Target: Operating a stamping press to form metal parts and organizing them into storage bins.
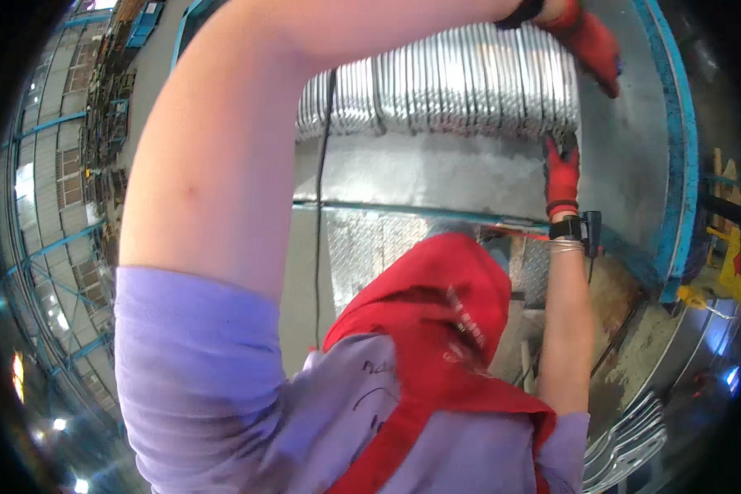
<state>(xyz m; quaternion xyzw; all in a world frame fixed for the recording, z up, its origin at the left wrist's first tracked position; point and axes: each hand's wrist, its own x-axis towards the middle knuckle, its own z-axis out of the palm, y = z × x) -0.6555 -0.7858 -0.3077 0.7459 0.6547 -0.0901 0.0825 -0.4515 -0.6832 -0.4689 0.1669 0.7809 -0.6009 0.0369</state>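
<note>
- Silvery metal pieces, packed side by side in a long ridged row, lie on a grey metal worktop, stretching beneath the worker's raised left arm to its right-hand part.
- Blue framing, scuffed along its length, borders the worktop at right.
- Patterned metal plate shows on the floor just beyond the near edge, beside the worker's body.
- Lavender shirt and red apron clothe the worker, dark marks on the chest and pale lettering on the apron.
- Bent, shiny metal bars sit bunched at lower right, well apart from the row.
- Black cable hangs in front of the row's left part.
- Left hand, in a red glove, is at the row's far right corner, fingers pointing down and right; whether its grip is apart or clamped cannot be told.
- Right hand, red-gloved with dark fingertips, touches the near right corner; whether its grip is closed on a piece cannot be told.
- Small black device sits at the right wrist, beside a dark band.
</note>
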